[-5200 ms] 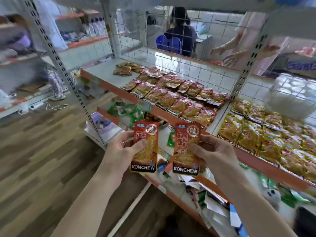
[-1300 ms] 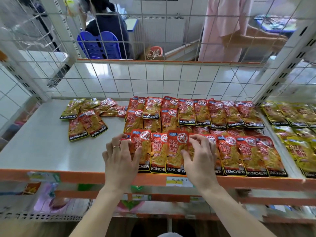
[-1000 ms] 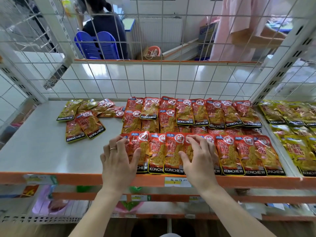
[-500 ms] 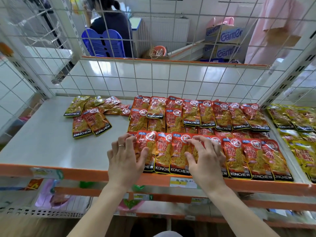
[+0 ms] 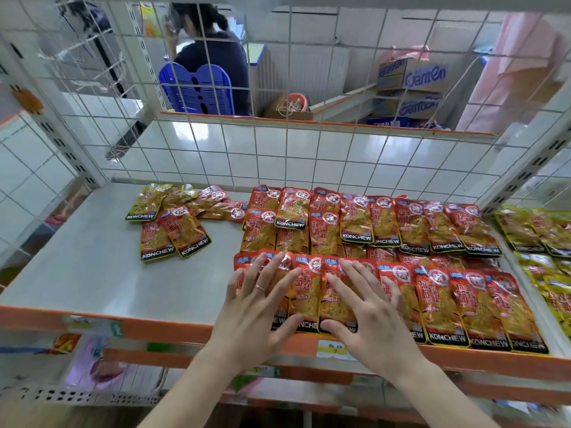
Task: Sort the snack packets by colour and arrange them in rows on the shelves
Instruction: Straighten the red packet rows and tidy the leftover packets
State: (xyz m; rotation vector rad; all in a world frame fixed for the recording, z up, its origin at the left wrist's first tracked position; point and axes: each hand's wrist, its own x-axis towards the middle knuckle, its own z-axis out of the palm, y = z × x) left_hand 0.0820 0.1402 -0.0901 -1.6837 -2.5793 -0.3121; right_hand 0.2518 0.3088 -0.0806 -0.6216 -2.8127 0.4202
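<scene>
Red KONCHEW snack packets lie in overlapping rows on the grey shelf, a front row along the orange edge and a back row behind it. My left hand lies flat with spread fingers on the leftmost front-row packets. My right hand lies flat, fingers straight, on the packets just to the right. A loose pile of mixed red and yellow-green packets sits at the back left. Yellow packets fill the neighbouring shelf at the right.
A white wire grid backs the shelf and perforated posts stand at its sides. Behind the grid a person sits on a blue chair, with cardboard boxes nearby. Lower shelves hold other goods.
Earlier I held a red packet in each hand away from the shelf. Both packets now lie in the front row, and my curled fingers have straightened flat on them.
</scene>
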